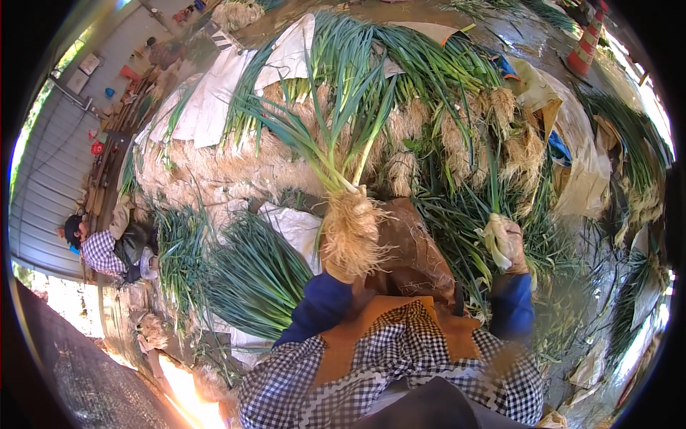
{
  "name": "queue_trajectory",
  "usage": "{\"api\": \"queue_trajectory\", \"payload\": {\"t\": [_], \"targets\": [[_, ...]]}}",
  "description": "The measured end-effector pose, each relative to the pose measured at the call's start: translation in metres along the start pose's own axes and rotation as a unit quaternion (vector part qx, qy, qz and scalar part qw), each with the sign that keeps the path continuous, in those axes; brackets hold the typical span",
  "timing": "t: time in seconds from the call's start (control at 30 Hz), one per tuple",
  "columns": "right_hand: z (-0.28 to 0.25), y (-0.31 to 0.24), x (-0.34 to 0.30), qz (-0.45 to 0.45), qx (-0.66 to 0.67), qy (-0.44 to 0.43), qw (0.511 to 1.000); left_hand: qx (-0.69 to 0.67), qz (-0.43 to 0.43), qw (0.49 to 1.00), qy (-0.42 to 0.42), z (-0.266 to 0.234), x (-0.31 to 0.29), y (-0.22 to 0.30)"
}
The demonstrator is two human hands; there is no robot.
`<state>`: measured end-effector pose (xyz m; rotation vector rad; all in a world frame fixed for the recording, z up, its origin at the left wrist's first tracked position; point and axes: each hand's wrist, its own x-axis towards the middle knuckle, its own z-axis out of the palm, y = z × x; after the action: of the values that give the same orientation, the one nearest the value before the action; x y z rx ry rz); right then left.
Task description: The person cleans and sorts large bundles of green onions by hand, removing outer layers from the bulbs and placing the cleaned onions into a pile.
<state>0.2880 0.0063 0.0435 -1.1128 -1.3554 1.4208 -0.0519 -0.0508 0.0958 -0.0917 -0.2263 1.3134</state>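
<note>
Leeks [336, 166]: centre, roots [354, 232] down, leaves up, axis near vertical | left hand [340, 273]: behind roots, fingers hidden, grip cannot tell | right hand [512, 243]: right of centre, fingers curled round pale leaf [495, 237]

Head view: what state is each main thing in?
Onion bunch, raised, roots shaggy
Left hand, holding the bunch, fingers mostly hidden
Right hand, grip closed on a pale leaf
Onion pile, heaped, partly covered
White sheet, draped over the pile
Traffic cone, standing
</note>
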Motion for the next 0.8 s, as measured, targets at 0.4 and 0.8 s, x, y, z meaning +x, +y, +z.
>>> {"api": "queue_trajectory", "payload": {"t": [0.4, 0.8], "targets": [[0.235, -0.05, 0.109, -0.314, 0.054, -0.377, 0.869, 0.148, 0.039, 0.988, 0.016, 0.131, 0.021, 0.003], [0.173, -0.058, 0.094, -0.21, -0.053, -0.277, 0.936, 0.28, 0.079, 0.956, -0.018, 0.205, -0.009, 0.05]]}}
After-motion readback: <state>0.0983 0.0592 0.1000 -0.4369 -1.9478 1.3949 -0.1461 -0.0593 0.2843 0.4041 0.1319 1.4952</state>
